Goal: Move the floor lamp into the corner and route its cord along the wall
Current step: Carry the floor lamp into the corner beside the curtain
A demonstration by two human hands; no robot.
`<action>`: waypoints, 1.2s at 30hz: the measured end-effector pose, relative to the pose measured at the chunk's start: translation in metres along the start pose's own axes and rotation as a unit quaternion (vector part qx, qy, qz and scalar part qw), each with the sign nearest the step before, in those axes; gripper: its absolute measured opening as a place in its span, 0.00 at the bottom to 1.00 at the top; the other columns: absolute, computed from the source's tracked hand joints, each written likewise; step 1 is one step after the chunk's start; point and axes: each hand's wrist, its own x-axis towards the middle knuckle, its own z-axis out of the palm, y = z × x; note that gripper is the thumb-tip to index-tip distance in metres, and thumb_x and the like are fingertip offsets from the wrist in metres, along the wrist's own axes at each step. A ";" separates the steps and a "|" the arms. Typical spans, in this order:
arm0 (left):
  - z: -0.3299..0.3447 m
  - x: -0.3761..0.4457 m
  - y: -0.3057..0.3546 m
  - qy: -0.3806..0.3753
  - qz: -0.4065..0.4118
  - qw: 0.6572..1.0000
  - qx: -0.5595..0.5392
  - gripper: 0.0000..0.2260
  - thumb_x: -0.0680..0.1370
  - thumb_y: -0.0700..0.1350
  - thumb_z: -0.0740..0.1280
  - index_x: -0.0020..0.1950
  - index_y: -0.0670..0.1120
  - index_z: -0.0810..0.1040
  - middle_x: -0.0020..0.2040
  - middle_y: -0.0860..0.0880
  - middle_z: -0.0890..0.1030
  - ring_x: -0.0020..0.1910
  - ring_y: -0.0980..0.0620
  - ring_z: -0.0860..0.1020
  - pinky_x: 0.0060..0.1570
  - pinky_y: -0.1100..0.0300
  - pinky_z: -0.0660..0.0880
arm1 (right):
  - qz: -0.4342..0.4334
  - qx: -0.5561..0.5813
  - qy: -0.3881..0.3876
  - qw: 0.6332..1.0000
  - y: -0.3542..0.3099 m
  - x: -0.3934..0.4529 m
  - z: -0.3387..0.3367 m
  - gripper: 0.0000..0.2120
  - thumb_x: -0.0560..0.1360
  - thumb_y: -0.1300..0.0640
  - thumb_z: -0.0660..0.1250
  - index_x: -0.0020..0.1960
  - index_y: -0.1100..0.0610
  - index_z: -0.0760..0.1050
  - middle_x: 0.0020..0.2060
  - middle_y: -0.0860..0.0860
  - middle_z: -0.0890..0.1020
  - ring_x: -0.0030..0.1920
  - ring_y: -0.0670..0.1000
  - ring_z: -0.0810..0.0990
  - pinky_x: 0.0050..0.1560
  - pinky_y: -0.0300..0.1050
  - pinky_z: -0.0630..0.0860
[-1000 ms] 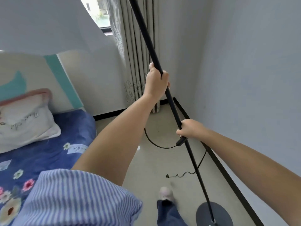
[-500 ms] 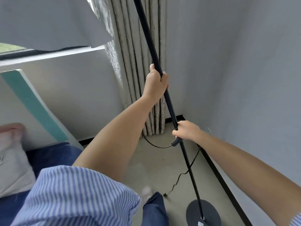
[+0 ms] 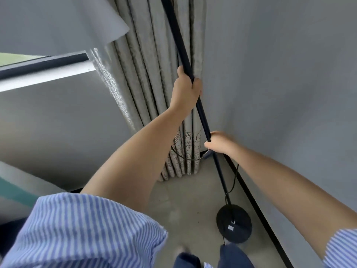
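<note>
The floor lamp's thin black pole (image 3: 178, 41) runs tilted from the top centre down to its round black base (image 3: 234, 223), which is low over the floor near the right wall. My left hand (image 3: 186, 88) grips the pole high up. My right hand (image 3: 219, 143) grips it lower, just above a small inline switch (image 3: 207, 154). The black cord (image 3: 234, 175) loops from the switch past the curtain and hangs down beside the pole toward the base. The pale lampshade (image 3: 58, 22) fills the upper left.
Grey pleated curtains (image 3: 154, 78) hang in the corner straight ahead. The grey right wall (image 3: 289, 93) has a black baseboard (image 3: 257, 207) along the floor. A window sill (image 3: 44, 76) is at left. My legs in dark trousers (image 3: 231, 256) stand just behind the base.
I have stepped closer to the corner while carrying the lamp. The bed and pillow have left the view, and the curtain and right wall now loom nearer. Both hands keep their grip.
</note>
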 end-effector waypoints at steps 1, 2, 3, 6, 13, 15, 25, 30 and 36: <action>0.005 0.013 -0.002 0.006 -0.001 1.000 0.004 0.16 0.81 0.39 0.55 0.66 0.34 0.58 0.29 0.52 0.73 0.24 0.58 0.69 0.14 0.77 0.64 | -0.006 -0.001 0.000 1.000 0.003 0.015 -0.007 0.18 0.71 0.58 0.59 0.26 0.53 0.57 0.24 0.50 0.64 0.25 0.50 0.63 0.26 0.40 0.58; 0.010 0.025 -0.002 0.014 0.000 1.000 0.008 0.16 0.81 0.39 0.55 0.66 0.35 0.58 0.29 0.52 0.73 0.25 0.59 0.70 0.15 0.78 0.64 | -0.012 -0.003 -0.001 1.000 0.006 0.030 -0.013 0.18 0.72 0.57 0.59 0.26 0.53 0.57 0.24 0.50 0.65 0.24 0.49 0.63 0.25 0.40 0.58; 0.016 0.037 -0.003 0.022 0.000 1.000 0.012 0.16 0.81 0.39 0.55 0.67 0.35 0.58 0.29 0.52 0.73 0.26 0.60 0.71 0.16 0.79 0.65 | -0.019 -0.008 -0.005 1.000 0.010 0.045 -0.018 0.17 0.72 0.56 0.59 0.27 0.53 0.59 0.24 0.50 0.66 0.25 0.49 0.64 0.25 0.39 0.59; 0.032 0.065 -0.005 0.050 -0.017 0.998 0.019 0.15 0.81 0.38 0.55 0.66 0.35 0.59 0.29 0.53 0.72 0.26 0.61 0.72 0.18 0.80 0.67 | -0.037 -0.016 -0.033 0.999 0.021 0.085 -0.032 0.11 0.72 0.55 0.59 0.32 0.58 0.66 0.26 0.50 0.67 0.26 0.49 0.66 0.26 0.38 0.60; 0.071 0.106 -0.020 0.077 -0.066 0.994 0.048 0.18 0.81 0.39 0.55 0.69 0.34 0.54 0.31 0.53 0.73 0.19 0.65 0.73 0.15 0.80 0.63 | -0.071 0.014 -0.055 0.996 0.045 0.154 -0.046 0.17 0.72 0.59 0.59 0.26 0.52 0.61 0.25 0.48 0.68 0.25 0.47 0.67 0.25 0.39 0.59; 0.078 0.116 -0.022 0.085 -0.076 0.992 0.057 0.19 0.82 0.39 0.55 0.69 0.34 0.54 0.31 0.52 0.73 0.23 0.61 0.70 0.15 0.79 0.64 | -0.079 0.027 -0.056 0.995 0.049 0.169 -0.050 0.13 0.72 0.60 0.59 0.29 0.53 0.65 0.26 0.47 0.70 0.25 0.46 0.68 0.25 0.38 0.60; 0.100 0.176 -0.026 0.116 -0.095 0.987 0.050 0.17 0.81 0.37 0.55 0.68 0.36 0.56 0.37 0.50 0.73 0.31 0.57 0.71 0.32 0.66 0.71 | -0.126 0.049 -0.048 0.990 0.050 0.237 -0.071 0.10 0.74 0.57 0.59 0.52 0.61 0.74 0.46 0.58 0.80 0.47 0.60 0.79 0.40 0.45 0.69; 0.110 0.198 -0.026 0.116 -0.094 0.987 0.067 0.19 0.81 0.36 0.55 0.69 0.34 0.53 0.33 0.52 0.71 0.33 0.55 0.72 0.31 0.69 0.70 | -0.142 0.050 -0.026 0.988 0.056 0.263 -0.077 0.10 0.72 0.58 0.60 0.50 0.60 0.75 0.47 0.58 0.82 0.45 0.59 0.79 0.39 0.45 0.68; 0.122 0.205 -0.024 0.102 -0.066 0.989 0.090 0.20 0.81 0.35 0.54 0.69 0.31 0.51 0.32 0.52 0.71 0.28 0.59 0.70 0.27 0.72 0.69 | -0.129 0.070 -0.030 0.989 0.067 0.275 -0.079 0.13 0.73 0.57 0.59 0.56 0.61 0.72 0.49 0.60 0.81 0.40 0.56 0.74 0.39 0.45 0.67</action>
